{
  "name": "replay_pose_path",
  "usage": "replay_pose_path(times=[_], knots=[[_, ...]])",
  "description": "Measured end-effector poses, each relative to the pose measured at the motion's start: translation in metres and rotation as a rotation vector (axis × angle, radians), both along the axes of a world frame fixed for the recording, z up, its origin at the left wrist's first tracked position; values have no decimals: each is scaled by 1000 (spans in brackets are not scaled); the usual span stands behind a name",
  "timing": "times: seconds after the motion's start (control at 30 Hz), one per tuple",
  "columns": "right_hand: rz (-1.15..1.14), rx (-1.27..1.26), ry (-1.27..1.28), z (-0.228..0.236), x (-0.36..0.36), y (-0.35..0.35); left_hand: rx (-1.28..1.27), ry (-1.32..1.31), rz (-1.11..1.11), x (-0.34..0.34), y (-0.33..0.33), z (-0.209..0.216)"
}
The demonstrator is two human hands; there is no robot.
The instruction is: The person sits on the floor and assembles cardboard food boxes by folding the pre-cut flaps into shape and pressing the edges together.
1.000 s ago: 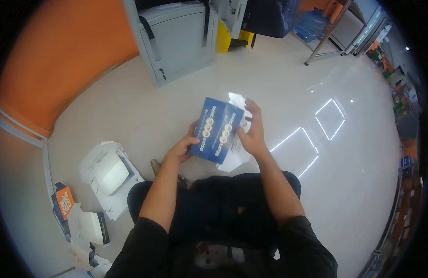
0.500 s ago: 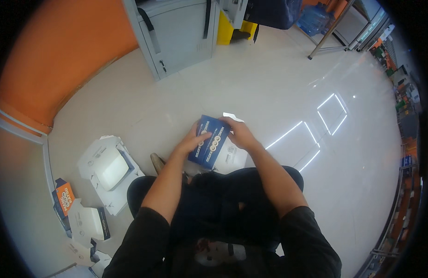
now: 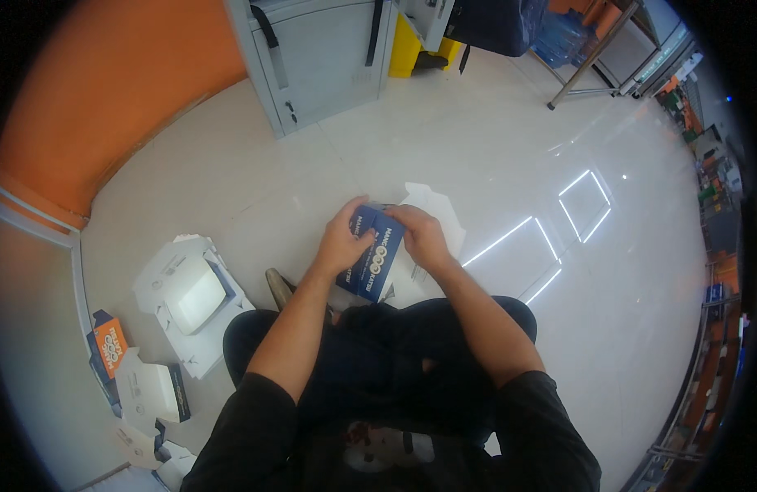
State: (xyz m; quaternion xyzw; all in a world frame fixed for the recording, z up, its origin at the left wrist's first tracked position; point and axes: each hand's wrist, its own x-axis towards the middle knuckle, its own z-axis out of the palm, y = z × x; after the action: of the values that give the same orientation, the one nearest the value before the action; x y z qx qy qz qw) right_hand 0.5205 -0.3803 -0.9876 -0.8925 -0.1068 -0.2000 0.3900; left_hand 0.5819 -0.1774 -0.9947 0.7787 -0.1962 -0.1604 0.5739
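A blue cardboard food box (image 3: pixel 367 275) with light printing is between my hands, in front of my lap. Its white inner panel (image 3: pixel 441 218) spreads out on the right and beyond the box. My left hand (image 3: pixel 340 239) grips the left side, its thumb on the blue face and its fingers round the far left corner. At the upper right edge, the fingers of my right hand (image 3: pixel 422 237) are bent over the cardboard, partly hidden from view. Both hands touch the same box.
White folded cardboard boxes (image 3: pixel 200 297) lie on the floor to my left, near an orange-and-blue carton (image 3: pixel 110 348) and another white box (image 3: pixel 153 392). A grey metal cabinet (image 3: pixel 325 70) stands ahead. Farther right are a blue water jug (image 3: pixel 561 39) and a metal-legged stand (image 3: pixel 583 72).
The white panel has swung wider to the right, showing more of its inner side. My left hand has shifted up toward the box's far edge. The view has tilted slightly.
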Motion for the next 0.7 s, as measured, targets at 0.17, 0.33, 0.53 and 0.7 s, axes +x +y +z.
replay_pose_path(times=[0.17, 0.33, 0.53, 0.7], knots=[[22, -62, -57, 2, -2, 4, -51, -254, 68, 1, -1, -10], [32, -48, -62, 1, -3, 4, -42, -305, 102, -2, -2, -15], [37, -61, -82, 0, -6, 4, -29, -300, 100, -4, -3, -10], [19, -55, -78, 0, -7, 6, -34, -333, 73, -5, -3, -5]])
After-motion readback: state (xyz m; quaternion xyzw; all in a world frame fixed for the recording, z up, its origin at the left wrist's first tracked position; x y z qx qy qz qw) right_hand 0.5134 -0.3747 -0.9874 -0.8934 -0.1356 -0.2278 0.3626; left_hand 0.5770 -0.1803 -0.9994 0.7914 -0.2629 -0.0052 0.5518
